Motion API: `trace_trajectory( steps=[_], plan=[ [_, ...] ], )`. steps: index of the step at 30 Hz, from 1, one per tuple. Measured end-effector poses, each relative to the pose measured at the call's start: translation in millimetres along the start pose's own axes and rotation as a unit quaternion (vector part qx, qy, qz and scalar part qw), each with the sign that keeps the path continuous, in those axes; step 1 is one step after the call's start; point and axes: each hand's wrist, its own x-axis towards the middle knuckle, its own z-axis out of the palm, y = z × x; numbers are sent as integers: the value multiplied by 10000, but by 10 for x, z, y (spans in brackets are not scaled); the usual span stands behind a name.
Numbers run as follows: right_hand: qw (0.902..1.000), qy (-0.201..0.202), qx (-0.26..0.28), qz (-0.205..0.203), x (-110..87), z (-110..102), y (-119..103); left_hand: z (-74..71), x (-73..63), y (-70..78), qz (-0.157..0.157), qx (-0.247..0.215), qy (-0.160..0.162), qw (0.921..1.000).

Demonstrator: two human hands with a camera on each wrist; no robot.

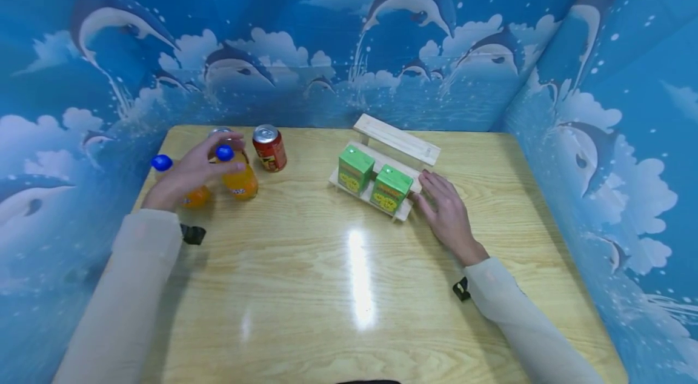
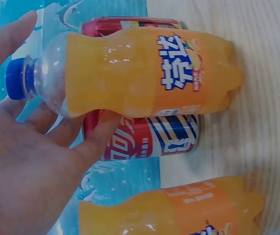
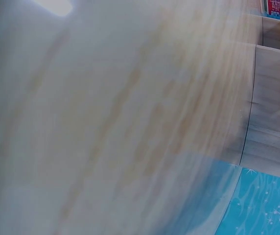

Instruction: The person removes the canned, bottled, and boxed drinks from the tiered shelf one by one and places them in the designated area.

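My left hand [image 1: 191,169] is around the upper part of an orange soda bottle [image 1: 240,183] with a blue cap, which stands upright. In the left wrist view the fingers [image 2: 98,134] reach along the bottle's far side, while the thumb [image 2: 15,39] stands apart from it. A second orange soda bottle [image 1: 195,196] is beside that hand. At a stepped wooden rack [image 1: 376,151], my right hand [image 1: 447,211] rests its fingertips on the right end. Two green drink cartons [image 1: 355,169] stand on the rack's lower step.
A red soda can [image 1: 269,149] stands right of the bottles. Another can [image 2: 147,139] is behind the near bottle, largely hidden by my left hand in the head view. A blue dolphin-print curtain [image 1: 305,20] borders the wooden table [image 1: 283,287].
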Motion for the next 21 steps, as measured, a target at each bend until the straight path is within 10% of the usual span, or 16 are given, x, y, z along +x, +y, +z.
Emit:
trace_trajectory(
  steps=[21],
  plan=[
    [10000,-39,18,34,3,-10,-16,-53,88,294,475,35,232,9986]
  ],
)
